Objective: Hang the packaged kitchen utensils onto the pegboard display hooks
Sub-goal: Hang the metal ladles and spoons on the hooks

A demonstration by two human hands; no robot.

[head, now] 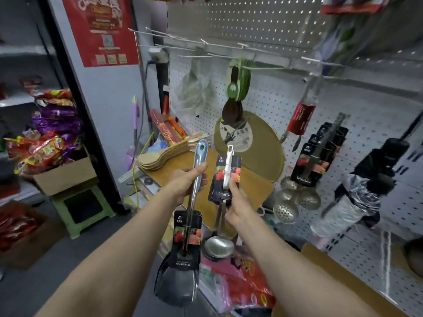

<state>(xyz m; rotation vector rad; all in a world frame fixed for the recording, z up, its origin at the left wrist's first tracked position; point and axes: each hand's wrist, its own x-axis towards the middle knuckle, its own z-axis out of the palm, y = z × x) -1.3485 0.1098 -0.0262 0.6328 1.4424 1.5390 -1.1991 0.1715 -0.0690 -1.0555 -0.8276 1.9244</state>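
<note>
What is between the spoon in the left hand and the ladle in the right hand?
In the head view, nothing touches both: between the spoon and the ladle only the brown board behind shows through the gap.

You can read "HONGJIAYU" on the black card of the spatula [185, 263] | same brand on the black card of the ladle [223, 195] | print on the red poster [100, 28] and on the hanging skimmers' cards [307, 177] is too blurred for you to read
</note>
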